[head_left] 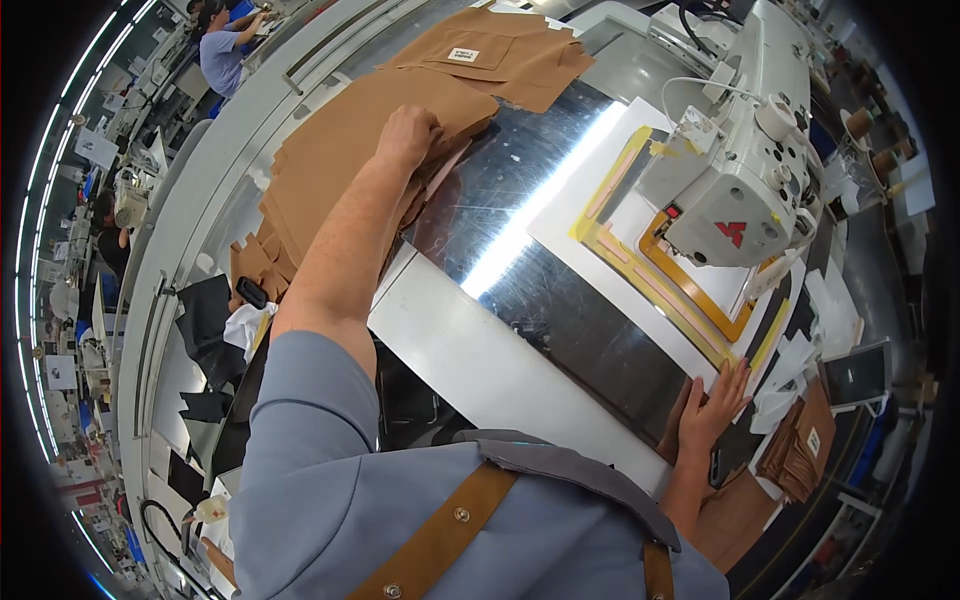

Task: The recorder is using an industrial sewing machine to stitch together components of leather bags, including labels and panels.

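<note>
My left hand (408, 138) reaches out over a stack of brown fabric panels (340, 150) at the upper left. Its fingers are curled closed at the stack's right edge, pinching the brown fabric there; the fingertips are partly hidden. My right hand (712, 405) lies flat with its fingers apart, touching the near corner of a white template sheet (565, 225). Yellow-edged strips (655, 295) run along that sheet. An orange clamp frame (700, 300) sits on it beneath the sewing machine's head (725, 190).
A shiny metal plate (520, 190) spans the middle of the machine bed. Farther back lies a brown panel with a pocket and white label (465, 55). Folded brown pieces (800, 450) and a small screen (857, 375) are at right. Black scraps (210, 325) lie left. Another person (222, 50) works far left.
</note>
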`<state>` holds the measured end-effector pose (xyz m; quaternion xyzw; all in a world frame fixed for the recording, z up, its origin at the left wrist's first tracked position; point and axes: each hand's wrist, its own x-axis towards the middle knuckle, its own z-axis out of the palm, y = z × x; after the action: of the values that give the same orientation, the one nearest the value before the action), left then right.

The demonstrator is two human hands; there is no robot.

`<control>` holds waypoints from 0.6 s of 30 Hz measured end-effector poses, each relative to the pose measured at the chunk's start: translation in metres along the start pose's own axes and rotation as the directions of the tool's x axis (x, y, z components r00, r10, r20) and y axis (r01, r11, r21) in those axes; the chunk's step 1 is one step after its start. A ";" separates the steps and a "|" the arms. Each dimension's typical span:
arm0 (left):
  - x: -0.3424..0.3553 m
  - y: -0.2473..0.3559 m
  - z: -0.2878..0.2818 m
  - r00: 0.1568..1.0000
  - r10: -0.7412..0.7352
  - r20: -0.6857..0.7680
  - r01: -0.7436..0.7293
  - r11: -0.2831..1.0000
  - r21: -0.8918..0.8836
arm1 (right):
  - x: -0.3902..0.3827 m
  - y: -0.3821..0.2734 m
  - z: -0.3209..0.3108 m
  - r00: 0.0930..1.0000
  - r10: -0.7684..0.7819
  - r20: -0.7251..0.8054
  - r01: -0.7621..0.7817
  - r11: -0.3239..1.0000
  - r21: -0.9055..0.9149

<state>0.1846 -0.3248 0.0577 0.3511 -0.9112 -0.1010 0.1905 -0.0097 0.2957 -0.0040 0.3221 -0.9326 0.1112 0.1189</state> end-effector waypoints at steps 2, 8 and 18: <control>0.008 0.004 0.006 0.991 0.125 0.040 -0.132 0.953 0.274 | -0.009 -0.002 -0.006 1.000 0.004 0.018 -0.004 1.000 0.002; 0.003 -0.012 0.002 0.889 -0.438 -0.131 0.393 0.879 -0.271 | -0.027 -0.016 -0.026 0.998 -0.055 0.026 0.053 0.996 0.071; -0.161 0.142 -0.008 0.947 0.050 0.317 0.321 -0.103 -0.942 | -0.038 -0.095 -0.026 0.847 -0.249 0.470 -0.480 0.024 0.877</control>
<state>0.2121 -0.1123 0.0659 0.1719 -0.5130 -0.8004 0.2583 0.0826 0.2522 0.0214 0.2449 -0.6027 0.6463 -0.3988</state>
